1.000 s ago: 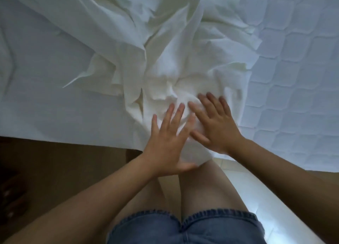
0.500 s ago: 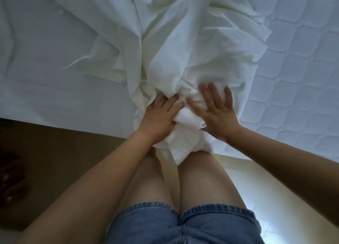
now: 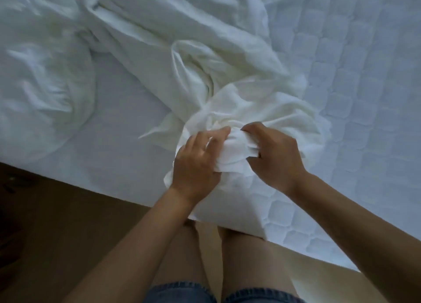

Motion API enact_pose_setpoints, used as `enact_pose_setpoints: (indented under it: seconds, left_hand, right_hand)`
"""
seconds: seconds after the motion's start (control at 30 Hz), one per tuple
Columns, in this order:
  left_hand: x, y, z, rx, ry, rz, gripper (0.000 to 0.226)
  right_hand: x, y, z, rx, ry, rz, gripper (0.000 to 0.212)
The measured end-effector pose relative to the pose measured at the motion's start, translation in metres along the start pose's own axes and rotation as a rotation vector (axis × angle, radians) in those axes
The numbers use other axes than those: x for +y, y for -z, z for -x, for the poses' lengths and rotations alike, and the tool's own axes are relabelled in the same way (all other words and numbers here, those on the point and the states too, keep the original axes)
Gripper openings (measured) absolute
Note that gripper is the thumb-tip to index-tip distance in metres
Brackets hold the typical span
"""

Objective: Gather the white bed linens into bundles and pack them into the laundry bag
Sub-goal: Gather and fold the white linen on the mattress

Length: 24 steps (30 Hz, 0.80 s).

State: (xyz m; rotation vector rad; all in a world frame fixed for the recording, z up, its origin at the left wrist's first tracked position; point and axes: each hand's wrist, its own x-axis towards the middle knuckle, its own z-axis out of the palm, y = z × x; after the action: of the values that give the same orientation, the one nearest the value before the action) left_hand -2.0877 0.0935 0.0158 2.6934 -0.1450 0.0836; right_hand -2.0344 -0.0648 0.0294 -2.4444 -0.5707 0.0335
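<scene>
Head view: left hand (image 3: 196,163), right hand (image 3: 275,156) grip sheet (image 3: 182,40) trailing up-left

I have both hands on the white sheet (image 3: 227,63) at the near corner of the quilted mattress (image 3: 355,102). The left hand (image 3: 196,163) grips a bunched part of it from the left, fingers curled over the top. The right hand (image 3: 273,156) clutches the same bunch from the right, knuckles up, close beside the left. Beyond them the sheet trails away in loose, rumpled folds, and the mattress lies bare on the right. Below its edge I see brown floor (image 3: 57,223), bare knees (image 3: 241,257) and denim shorts (image 3: 180,294).
</scene>
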Motion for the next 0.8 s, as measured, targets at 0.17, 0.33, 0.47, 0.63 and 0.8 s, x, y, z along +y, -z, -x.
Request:
enact_pose_setpoints:
  seconds: [0.17, 0.33, 0.47, 0.63, 0.8]
  left_hand:
    - [-0.043, 0.075, -0.111, 0.25, -0.137, -0.095, 0.065]
    - [-0.115, 0.116, -0.225, 0.192, 0.147, -0.184, 0.063]
    - [-0.152, 0.092, -0.278, -0.044, 0.222, -0.333, 0.069]
    - [-0.204, -0.017, -0.288, -0.254, 0.202, -0.214, 0.062]
    - [-0.26, -0.121, -0.29, 0.115, 0.106, -0.209, 0.06]
  right_hand:
    - [-0.04, 0.026, -0.114, 0.322, 0.109, -0.015, 0.044]
    - [-0.041, 0.015, -0.222, 0.321, 0.136, 0.318, 0.054]
    - [-0.009, -0.034, -0.273, -0.29, -0.083, 0.38, 0.09]
    - [0.05, -0.122, -0.301, -0.341, -0.207, 0.453, 0.088]
    - [0.098, -0.195, -0.31, -0.094, -0.093, 0.484, 0.086]
